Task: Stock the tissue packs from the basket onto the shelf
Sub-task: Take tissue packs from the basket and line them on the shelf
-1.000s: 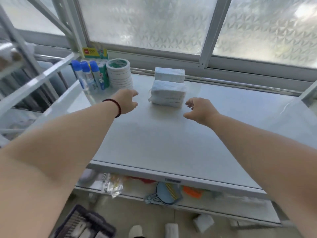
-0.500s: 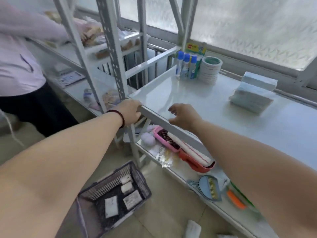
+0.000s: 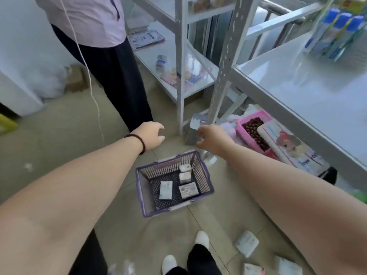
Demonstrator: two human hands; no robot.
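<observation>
Four small white soft plastic-wrapped tissue packs [image 3: 165, 189] lie in the purple plastic basket [image 3: 206, 186] on the floor. Prob. light & squishy, bit slippery; pinch one by its long sides. Left hand [image 3: 152, 135] & right hand [image 3: 213, 138] hang above, fingers loose, holding nothing.

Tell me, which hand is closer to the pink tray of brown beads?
Right. The right hand hovers just left of the pink tray; the left hand is farther left, beyond the shelf post.

Head view, steeply downward (floorward)
</observation>
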